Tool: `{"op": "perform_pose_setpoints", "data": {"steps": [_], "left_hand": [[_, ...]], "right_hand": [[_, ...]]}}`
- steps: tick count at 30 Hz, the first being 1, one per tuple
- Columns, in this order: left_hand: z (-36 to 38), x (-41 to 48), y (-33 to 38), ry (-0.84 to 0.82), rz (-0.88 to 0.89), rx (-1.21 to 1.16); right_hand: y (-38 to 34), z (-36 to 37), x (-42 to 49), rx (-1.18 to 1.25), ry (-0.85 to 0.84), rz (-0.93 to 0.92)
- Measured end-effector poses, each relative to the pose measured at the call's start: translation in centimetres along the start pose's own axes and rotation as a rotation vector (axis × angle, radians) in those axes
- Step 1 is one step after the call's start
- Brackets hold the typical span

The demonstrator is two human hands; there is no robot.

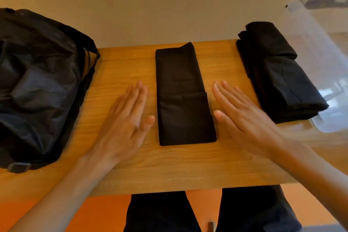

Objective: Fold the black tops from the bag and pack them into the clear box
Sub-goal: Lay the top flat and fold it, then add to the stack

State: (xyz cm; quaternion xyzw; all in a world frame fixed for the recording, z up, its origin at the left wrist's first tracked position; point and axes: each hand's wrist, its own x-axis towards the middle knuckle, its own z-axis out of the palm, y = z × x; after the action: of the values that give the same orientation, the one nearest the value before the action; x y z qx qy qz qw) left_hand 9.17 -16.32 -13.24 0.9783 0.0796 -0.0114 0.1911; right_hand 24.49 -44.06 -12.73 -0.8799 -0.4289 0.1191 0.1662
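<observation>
Two flat hands, left hand (pixel 124 118) and right hand (pixel 243 117), flank the folded black top (pixel 183 98), fingers straight, its long axis running away from the person.

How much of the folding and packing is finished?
Done: a stack of folded black tops lies by the blurry clear plastic box; whether it is inside, I cannot tell. In hand: one narrow folded black top lies on the wooden table, with the left hand and right hand open either side. Left: packing that top, plus anything the black fabric bag may hold; its inside is hidden.
</observation>
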Motion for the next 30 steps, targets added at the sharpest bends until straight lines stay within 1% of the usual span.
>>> {"op": "perform_pose_setpoints", "data": {"steps": [2,4,7,9,13,16,18,21,24,27,30], "left_hand": [[-0.6,2.1,-0.2,0.061,-0.011,-0.029],[-0.8,5.1,-0.3,0.094,-0.014,-0.062],[-0.8,10.2,-1.0,0.088,-0.070,-0.062],[-0.6,13.3,-1.6,0.096,-0.102,-0.009],[-0.3,17.3,-2.5,0.252,-0.073,0.116],[-0.4,18.9,-2.2,0.326,-0.115,0.025],[-0.8,19.7,-2.2,0.295,-0.184,-0.068],[-2.2,20.5,-2.4,0.144,-0.284,-0.225],[-3.2,21.0,-2.3,0.029,-0.288,-0.304],[-3.6,21.0,-2.0,0.028,-0.282,-0.409],[-3.9,20.9,-1.8,0.066,-0.335,-0.545]], "right_hand": [[-0.4,-1.2,2.1,0.045,0.091,0.016],[-0.6,-2.4,5.3,0.014,0.149,0.043],[-0.4,-3.7,11.2,-0.020,0.156,0.108],[0.0,-4.0,14.8,0.030,0.178,0.150],[1.0,-2.9,19.7,0.111,0.295,0.260],[1.5,-2.3,21.1,0.233,0.301,0.377],[1.5,-2.5,21.3,0.226,0.268,0.415],[1.5,-2.8,21.3,0.173,0.207,0.399],[1.6,-2.5,21.4,0.198,0.163,0.403],[1.5,-2.7,21.5,0.252,0.129,0.399],[1.6,-2.9,21.5,0.368,0.143,0.400]]}}
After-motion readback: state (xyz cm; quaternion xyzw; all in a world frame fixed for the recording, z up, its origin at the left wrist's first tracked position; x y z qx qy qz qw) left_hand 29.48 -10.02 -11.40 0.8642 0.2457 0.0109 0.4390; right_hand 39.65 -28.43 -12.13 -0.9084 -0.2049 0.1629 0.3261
